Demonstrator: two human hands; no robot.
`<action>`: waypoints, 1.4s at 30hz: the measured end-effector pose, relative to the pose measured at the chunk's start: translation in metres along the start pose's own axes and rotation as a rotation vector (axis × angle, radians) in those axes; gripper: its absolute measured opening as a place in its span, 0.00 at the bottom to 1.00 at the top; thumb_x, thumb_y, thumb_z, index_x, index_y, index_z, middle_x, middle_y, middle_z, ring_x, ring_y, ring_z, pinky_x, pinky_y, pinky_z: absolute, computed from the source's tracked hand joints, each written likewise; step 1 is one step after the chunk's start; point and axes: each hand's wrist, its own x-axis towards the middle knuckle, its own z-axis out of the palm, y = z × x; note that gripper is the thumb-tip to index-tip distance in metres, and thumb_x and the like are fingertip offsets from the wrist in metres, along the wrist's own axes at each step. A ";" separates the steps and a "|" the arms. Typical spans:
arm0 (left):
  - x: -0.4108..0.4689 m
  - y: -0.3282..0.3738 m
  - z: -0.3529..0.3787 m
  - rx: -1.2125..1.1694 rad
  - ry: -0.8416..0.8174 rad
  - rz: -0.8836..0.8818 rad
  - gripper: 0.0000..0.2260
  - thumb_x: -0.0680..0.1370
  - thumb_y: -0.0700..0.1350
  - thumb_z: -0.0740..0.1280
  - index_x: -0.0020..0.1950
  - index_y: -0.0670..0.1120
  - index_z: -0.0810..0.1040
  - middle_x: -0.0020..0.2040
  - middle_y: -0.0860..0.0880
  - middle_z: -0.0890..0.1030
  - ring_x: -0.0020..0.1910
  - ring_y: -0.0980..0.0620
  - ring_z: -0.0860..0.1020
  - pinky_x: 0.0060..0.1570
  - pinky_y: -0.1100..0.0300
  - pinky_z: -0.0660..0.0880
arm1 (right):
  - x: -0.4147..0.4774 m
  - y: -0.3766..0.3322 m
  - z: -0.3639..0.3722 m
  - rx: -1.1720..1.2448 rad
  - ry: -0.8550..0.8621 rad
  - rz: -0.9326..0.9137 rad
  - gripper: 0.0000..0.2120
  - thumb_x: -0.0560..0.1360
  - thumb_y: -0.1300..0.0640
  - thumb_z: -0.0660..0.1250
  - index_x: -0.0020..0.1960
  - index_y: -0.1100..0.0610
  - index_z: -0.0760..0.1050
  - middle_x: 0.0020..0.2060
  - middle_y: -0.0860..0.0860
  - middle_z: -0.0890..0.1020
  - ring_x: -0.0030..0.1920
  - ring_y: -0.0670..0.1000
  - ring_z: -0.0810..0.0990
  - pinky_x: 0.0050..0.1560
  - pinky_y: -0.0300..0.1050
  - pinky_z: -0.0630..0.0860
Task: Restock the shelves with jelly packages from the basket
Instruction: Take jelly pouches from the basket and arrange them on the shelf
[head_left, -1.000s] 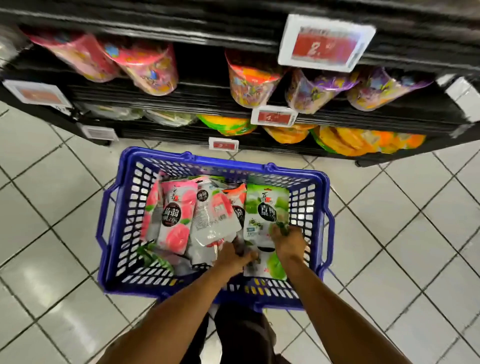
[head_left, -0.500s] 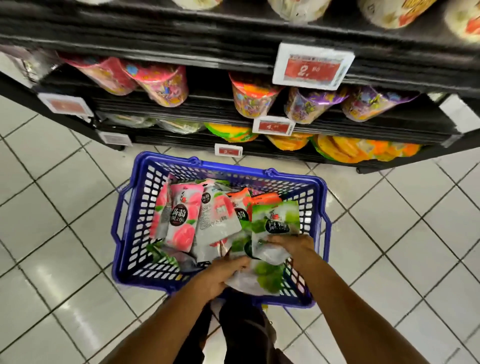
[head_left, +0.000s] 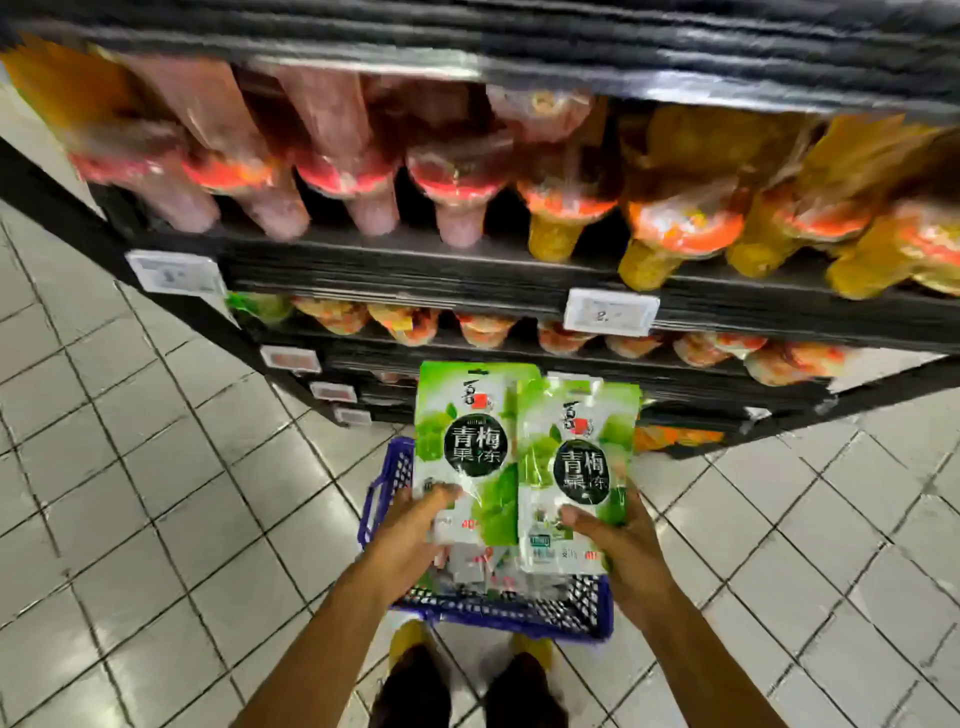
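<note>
Left grip (head_left: 410, 535) pinches one green jelly package (head_left: 462, 441) and right grip (head_left: 623, 551) its twin (head_left: 576, 467), both newly lifted from the basket (head_left: 498, 616) below toward the shelves (head_left: 467, 270) above, likely ready for placing.

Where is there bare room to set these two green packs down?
Bare floor tiles lie left of the blue basket and right of it. Both visible shelf rows are crowded: pink pouches and yellow pouches pack the upper one, only narrow dark gaps between; orange packs line the next. Lower shelves are largely hidden behind the green packs.
</note>
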 end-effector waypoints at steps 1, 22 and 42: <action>-0.016 0.013 0.001 -0.002 -0.003 0.028 0.18 0.75 0.36 0.70 0.64 0.38 0.72 0.61 0.33 0.77 0.60 0.38 0.78 0.48 0.46 0.78 | -0.011 -0.015 0.010 -0.006 -0.014 -0.017 0.43 0.55 0.58 0.84 0.68 0.53 0.72 0.58 0.56 0.83 0.58 0.62 0.81 0.59 0.67 0.75; -0.336 0.310 0.055 0.342 -0.389 1.015 0.23 0.60 0.46 0.83 0.53 0.45 0.84 0.51 0.41 0.85 0.50 0.42 0.84 0.46 0.53 0.82 | -0.278 -0.319 0.151 0.124 -0.051 -0.838 0.19 0.55 0.56 0.79 0.46 0.56 0.84 0.43 0.58 0.86 0.41 0.57 0.86 0.35 0.48 0.82; -0.507 0.425 0.209 0.300 -0.587 1.408 0.19 0.61 0.47 0.78 0.50 0.42 0.84 0.47 0.43 0.86 0.46 0.44 0.85 0.38 0.59 0.81 | -0.425 -0.565 0.115 -0.010 0.097 -1.399 0.26 0.54 0.46 0.82 0.46 0.57 0.82 0.40 0.53 0.87 0.39 0.50 0.86 0.34 0.38 0.78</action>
